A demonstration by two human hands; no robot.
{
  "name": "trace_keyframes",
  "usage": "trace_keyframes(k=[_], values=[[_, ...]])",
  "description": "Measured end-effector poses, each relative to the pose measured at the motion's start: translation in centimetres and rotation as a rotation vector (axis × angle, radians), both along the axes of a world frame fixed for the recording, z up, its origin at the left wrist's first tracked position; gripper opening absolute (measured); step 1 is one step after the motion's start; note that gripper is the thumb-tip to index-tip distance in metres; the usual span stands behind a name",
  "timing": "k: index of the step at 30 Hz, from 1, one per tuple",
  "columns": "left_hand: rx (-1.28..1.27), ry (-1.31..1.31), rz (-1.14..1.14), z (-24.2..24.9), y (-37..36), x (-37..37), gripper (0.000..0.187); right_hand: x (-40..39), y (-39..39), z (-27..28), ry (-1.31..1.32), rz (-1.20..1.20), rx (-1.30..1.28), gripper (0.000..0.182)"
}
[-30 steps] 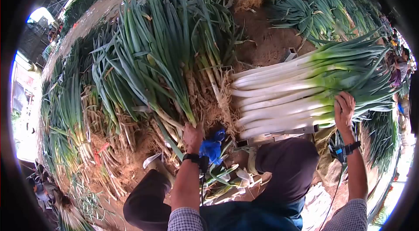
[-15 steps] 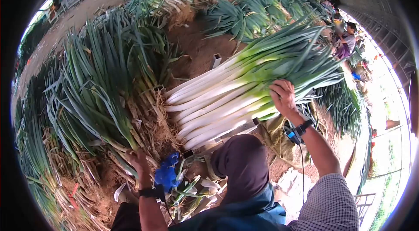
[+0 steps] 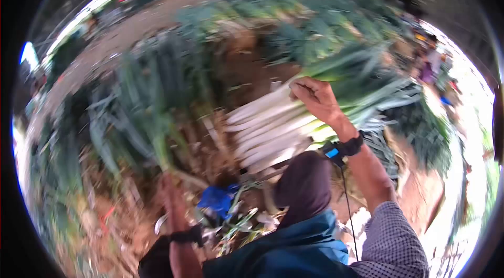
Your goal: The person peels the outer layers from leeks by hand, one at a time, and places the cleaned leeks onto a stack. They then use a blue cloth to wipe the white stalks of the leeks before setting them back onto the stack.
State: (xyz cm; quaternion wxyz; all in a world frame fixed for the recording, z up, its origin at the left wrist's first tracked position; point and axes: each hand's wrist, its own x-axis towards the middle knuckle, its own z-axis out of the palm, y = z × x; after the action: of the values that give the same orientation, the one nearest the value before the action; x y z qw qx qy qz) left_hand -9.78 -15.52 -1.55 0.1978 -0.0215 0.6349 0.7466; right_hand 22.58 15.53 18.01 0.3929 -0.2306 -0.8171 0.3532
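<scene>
Cleaned leeks (image 3: 273, 133) lie side by side in a neat row, white shanks to the left and green tops to the right. My right hand (image 3: 317, 98) is over their far side, its fingers curled inward; whether anything is pinched in them does not show. Smeared by motion, my left hand (image 3: 169, 194) is low at the left, closed around the lower end of a leek (image 3: 164, 147) whose leaves point up. Beside that hand stands a heap of untrimmed leeks (image 3: 149, 81) with dry, soil-coloured roots.
A blue crumpled bag (image 3: 216, 200) and stripped leaf scraps (image 3: 244, 228) lie just below the row. More leeks (image 3: 320, 31) are spread on the bare soil behind. A cable (image 3: 349, 210) hangs from my right wrist. Another person (image 3: 431, 60) is at the far right.
My right hand has moved from the green tops up and left, to the far side of the row, its fingers now curled. My left hand stays at the leek's base. The whole view has shifted.
</scene>
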Motion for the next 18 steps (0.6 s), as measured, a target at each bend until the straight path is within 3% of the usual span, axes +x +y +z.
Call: trace_keyframes(k=[1, 4, 5, 8, 11, 12, 15, 16, 18], values=[[0.024, -0.002, -0.029, 0.4, -0.6, 0.5, 0.024, -3.3, -1.6, 0.0, 0.018, 0.189, -0.161, 0.015], [0.219, -0.022, -0.079, 2.2, -1.6, 2.1, 0.022, -11.8, -5.1, -2.8, -0.186, 0.544, -0.319, 0.023], [0.350, 0.039, -0.225, 2.4, -2.5, 2.6, 0.020, -14.0, -6.5, -4.0, -0.239, 0.622, -0.399, 0.025], [0.357, 0.099, -0.207, 4.2, -3.2, 5.1, 0.016, -20.0, -10.6, -7.0, -0.403, 0.679, -0.515, 0.038], [0.283, 0.188, -0.243, 4.2, -4.1, 6.1, 0.013, -23.0, -14.6, -8.0, -0.297, 0.798, -0.711, 0.044], [0.329, 0.150, -0.234, 3.8, -4.1, 6.5, 0.014, -23.8, -15.6, -9.0, -0.265, 0.781, -0.786, 0.041], [0.387, -0.057, -0.233, 3.3, -4.6, 6.2, 0.018, -25.2, -17.3, -11.8, -0.272, 0.824, -0.698, 0.034], [0.399, -0.064, -0.238, 3.1, -4.8, 6.0, 0.019, -24.7, -17.9, -12.0, -0.240, 0.725, -0.622, 0.028], [0.370, -0.076, -0.181, 1.7, -5.3, 4.9, 0.020, -24.3, -18.4, -12.1, -0.253, 0.720, -0.767, 0.035]])
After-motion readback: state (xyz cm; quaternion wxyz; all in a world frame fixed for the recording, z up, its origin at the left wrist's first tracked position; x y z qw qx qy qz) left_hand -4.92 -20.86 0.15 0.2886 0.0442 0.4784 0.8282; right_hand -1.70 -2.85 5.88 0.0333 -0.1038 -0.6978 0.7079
